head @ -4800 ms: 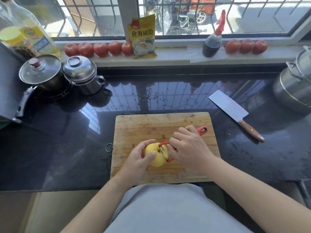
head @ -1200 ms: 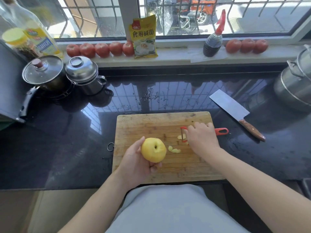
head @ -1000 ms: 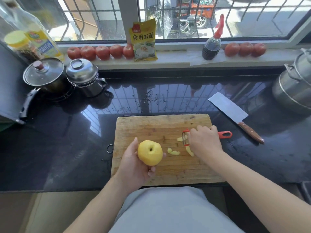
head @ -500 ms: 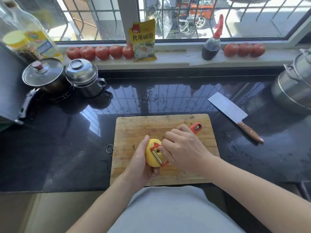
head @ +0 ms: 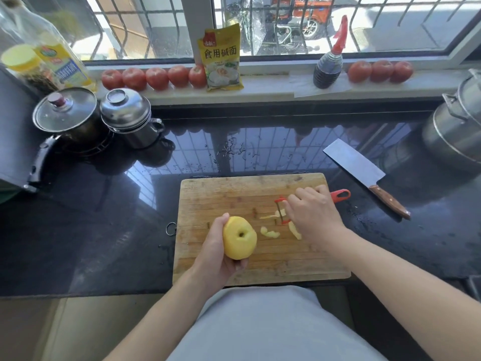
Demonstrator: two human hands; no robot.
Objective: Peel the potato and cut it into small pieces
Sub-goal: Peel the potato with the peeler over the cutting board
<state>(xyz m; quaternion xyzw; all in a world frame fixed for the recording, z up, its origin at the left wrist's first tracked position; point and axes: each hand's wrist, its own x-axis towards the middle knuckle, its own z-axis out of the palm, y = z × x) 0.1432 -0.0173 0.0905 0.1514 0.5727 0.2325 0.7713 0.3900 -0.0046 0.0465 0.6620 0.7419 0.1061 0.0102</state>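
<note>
Two hands: left hand (head: 217, 252) grasps potato (head: 239, 238); right hand (head: 313, 214) grasps peeler (head: 282, 210).
Potato: dimple faces up.
Peeler axis: left-right.

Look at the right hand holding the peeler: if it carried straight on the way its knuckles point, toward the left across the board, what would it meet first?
Probably the peel strips just left of the right hand and peeler, lying on the cutting board. Depth is unclear.

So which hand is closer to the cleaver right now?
Right. The right hand, holding the peeler, is at the board's right side, next to the cleaver. The left hand holds the potato farther left.
</note>
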